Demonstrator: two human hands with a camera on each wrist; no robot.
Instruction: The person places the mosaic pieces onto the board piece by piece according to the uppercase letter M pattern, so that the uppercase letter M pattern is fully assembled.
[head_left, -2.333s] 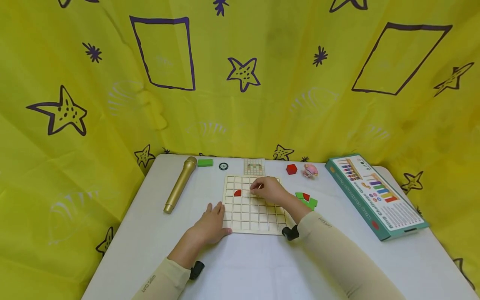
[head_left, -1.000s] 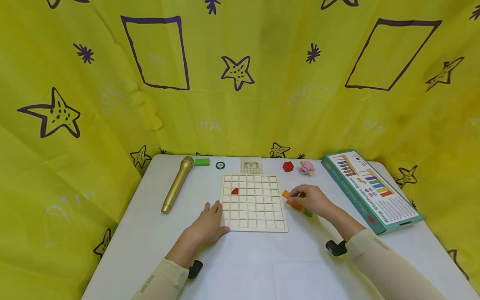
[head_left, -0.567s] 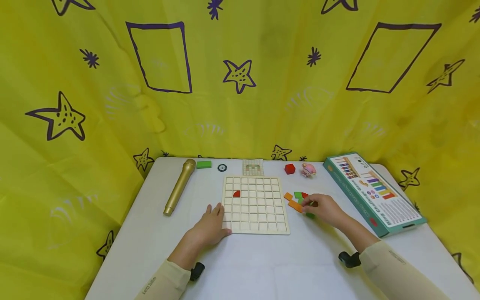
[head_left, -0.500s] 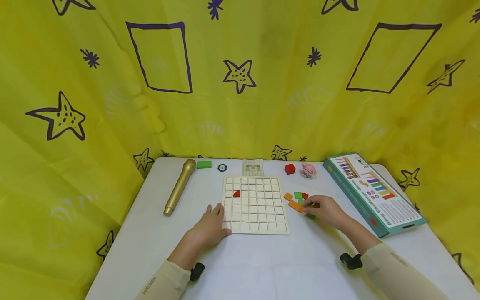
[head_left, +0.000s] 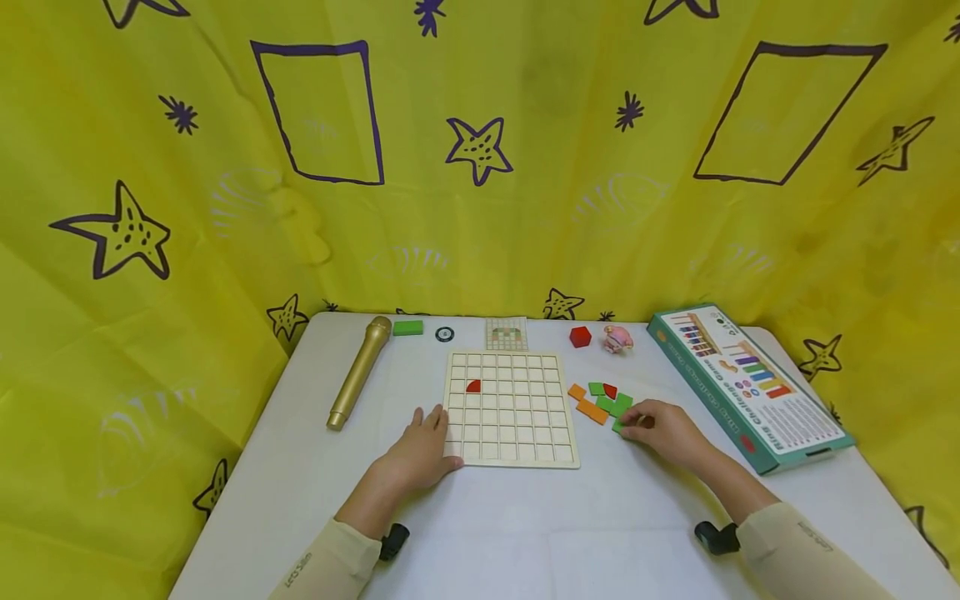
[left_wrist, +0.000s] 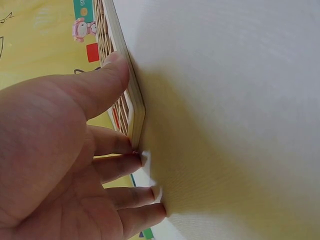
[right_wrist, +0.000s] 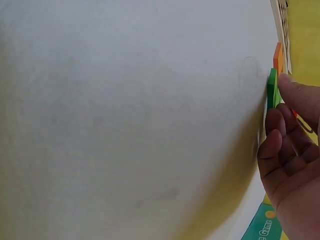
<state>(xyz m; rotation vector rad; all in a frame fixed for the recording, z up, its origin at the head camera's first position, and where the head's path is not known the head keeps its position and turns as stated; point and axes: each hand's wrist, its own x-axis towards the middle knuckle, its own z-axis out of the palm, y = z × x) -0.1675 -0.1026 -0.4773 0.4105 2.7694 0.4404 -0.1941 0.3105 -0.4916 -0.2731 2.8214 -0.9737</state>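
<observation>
A wooden grid board (head_left: 525, 412) lies at the middle of the table, with one red quarter-round tile (head_left: 474, 387) in a cell at its upper left. My left hand (head_left: 416, 450) rests at the board's near left corner, thumb on the rim and fingers stretched along the left side. To the right of the board is a small group of tiles: orange ones (head_left: 592, 412), green ones (head_left: 622, 405) and a red one (head_left: 611, 391). At the near end of this group my right hand (head_left: 663, 429) pinches a green tile (right_wrist: 272, 89) between thumb and fingers.
Behind the board lies a printed grid card (head_left: 507, 334). A gold microphone (head_left: 360, 375), green block (head_left: 408, 328) and round chip (head_left: 445, 334) are at left. To the right are a red block (head_left: 581, 337), pink figurine (head_left: 617, 339) and game box (head_left: 750, 387).
My right hand has left the board for the tile group on the right, then shifted toward the near right, uncovering more green tiles. The left hand stays at the board's corner.
</observation>
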